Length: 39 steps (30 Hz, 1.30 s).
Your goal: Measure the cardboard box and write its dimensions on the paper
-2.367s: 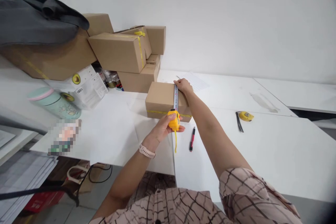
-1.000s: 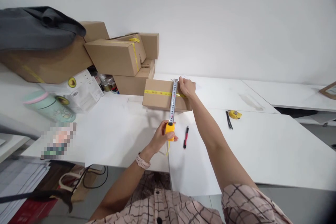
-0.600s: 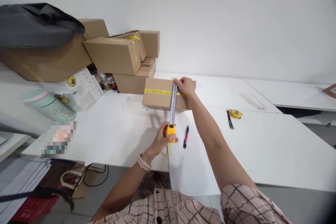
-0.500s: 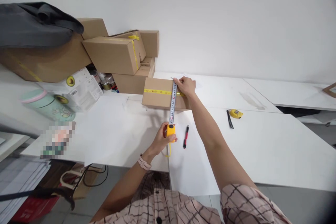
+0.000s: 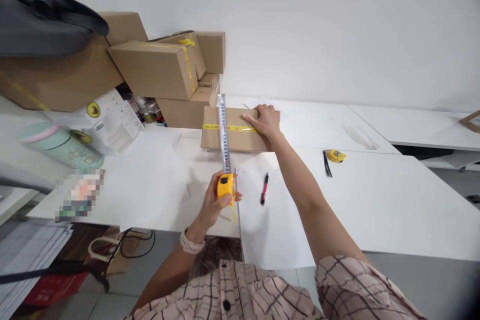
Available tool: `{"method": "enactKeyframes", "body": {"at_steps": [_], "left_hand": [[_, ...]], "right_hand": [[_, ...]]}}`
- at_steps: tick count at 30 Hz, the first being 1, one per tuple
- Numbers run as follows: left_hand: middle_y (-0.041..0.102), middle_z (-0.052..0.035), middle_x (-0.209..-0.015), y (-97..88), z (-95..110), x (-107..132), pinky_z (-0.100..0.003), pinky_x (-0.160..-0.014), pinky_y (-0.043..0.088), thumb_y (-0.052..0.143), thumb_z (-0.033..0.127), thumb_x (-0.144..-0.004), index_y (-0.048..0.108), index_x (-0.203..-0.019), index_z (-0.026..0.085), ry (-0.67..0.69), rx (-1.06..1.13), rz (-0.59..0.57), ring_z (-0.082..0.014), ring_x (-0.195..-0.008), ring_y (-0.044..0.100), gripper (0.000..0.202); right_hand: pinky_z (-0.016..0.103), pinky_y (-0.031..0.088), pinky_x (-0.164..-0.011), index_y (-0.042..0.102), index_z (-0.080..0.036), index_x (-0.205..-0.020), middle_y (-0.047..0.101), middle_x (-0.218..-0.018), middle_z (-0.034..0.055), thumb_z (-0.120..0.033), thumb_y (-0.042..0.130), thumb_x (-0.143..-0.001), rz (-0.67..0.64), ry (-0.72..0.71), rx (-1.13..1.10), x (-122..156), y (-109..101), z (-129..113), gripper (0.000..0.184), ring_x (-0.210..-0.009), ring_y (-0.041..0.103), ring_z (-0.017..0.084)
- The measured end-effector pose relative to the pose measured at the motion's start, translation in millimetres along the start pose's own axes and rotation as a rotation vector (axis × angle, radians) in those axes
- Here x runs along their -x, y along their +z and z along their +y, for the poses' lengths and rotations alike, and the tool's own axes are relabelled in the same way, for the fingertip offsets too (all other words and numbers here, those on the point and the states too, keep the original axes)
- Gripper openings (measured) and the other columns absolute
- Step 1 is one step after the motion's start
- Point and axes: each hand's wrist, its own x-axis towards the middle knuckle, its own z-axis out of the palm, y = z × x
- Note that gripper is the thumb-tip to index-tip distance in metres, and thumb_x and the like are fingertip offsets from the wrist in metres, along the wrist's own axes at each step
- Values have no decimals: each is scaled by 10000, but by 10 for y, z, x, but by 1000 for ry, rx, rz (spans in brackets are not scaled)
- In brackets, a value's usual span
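Tape measure, yellow: clamped in left hand above surface, with blade drawn out over left part of box. Box: cardboard, under right hand, laid on with thumb and fingers apart. Pen: near box. Second tape measure: farther right.

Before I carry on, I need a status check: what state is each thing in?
Left hand: closed around the held tape measure
Held tape measure: blade out
Right hand: spread over the cardboard box
Cardboard box: looks shut, taped
Second tape measure: lying down, retracted
Pen: lying flat, tip unclear
Stacked box: taped
Bottle: looks lidded
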Motion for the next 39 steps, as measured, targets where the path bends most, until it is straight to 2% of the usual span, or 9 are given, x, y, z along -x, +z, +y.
{"method": "enactKeyframes", "body": {"at_steps": [5, 11, 15, 17, 22, 26, 30, 33, 39], "left_hand": [[532, -121, -1405, -214, 160, 387, -417, -756, 622, 777, 432, -787, 463, -1318, 314, -14, -81, 53, -215, -855, 716, 628], [518, -127, -1397, -203, 172, 738, -376, -756, 603, 804, 412, -753, 482, -1317, 302, -218, -112, -58, -211, -880, 690, 658], [560, -101, -1327, -184, 201, 865, -345, -783, 569, 806, 328, -725, 478, -1345, 302, -390, -236, -202, -204, -902, 660, 703], [596, -73, -1239, -181, 241, 878, -321, -760, 545, 808, 289, -697, 488, -1345, 298, -439, -341, -290, -202, -896, 636, 723], [603, -32, -1101, -162, 259, 812, -318, -773, 520, 817, 272, -688, 484, -1383, 291, -498, -482, -409, -202, -906, 599, 771], [567, -61, -1188, -100, 108, 727, -345, -854, 517, 800, 310, -749, 309, -1539, 304, -403, -371, -305, -206, -973, 603, 931], [558, -58, -1152, -49, 0, 600, -363, -877, 500, 808, 330, -769, 143, -1605, 319, -287, -356, -271, -206, -956, 597, 1069], [570, -43, -1101, -119, 11, 459, -356, -875, 491, 794, 323, -778, 182, -1598, 318, -201, -441, -246, -201, -939, 596, 1024], [610, -64, -1104, -508, 100, -73, -408, -904, 483, 769, 364, -754, 260, -1560, 261, -72, -968, 13, -249, -956, 629, 960]], "right_hand": [[476, 261, -1039, 641, -190, -1148, 643, -1176, 165, -670, 444, -945, 169, -47, 28, 434, 150, -24, 557, -1164, 465, 335], [468, 239, -1099, 672, -222, -1129, 664, -1202, 127, -596, 383, -992, 83, -46, -54, 873, 321, 32, 492, -1201, 501, 292], [428, 405, -987, 637, -240, -1265, 692, -1163, 105, -555, 53, -1032, 105, 151, -419, 1225, 54, 73, 704, -1133, 578, 251], [375, 473, -841, 631, -237, -1282, 697, -1002, 88, -639, 67, -1009, 54, 211, -628, 1404, -170, 104, 744, -972, 626, 233], [309, 434, -603, 692, -231, -852, 510, -659, 7, -723, 427, -928, 108, 292, -763, 1813, -461, 159, 563, -635, 517, 175], [313, 441, -579, 644, -248, -773, 494, -631, 4, -679, 403, -954, 196, 394, -726, 2236, -171, -21, 526, -612, 511, 180], [356, 505, -649, 673, -289, -849, 609, -707, 23, -617, 357, -988, -24, 265, -740, 2602, 193, -304, 477, -667, 601, 212], [372, 517, -756, 673, -300, -975, 703, -929, 63, -574, 340, -1004, -138, 130, -599, 2591, 281, -273, 432, -846, 667, 239], [348, 445, -708, 550, -213, -1197, 729, -889, 108, -559, 464, -978, -329, 403, 42, 2131, 341, 295, 419, -857, 694, 297]]}}
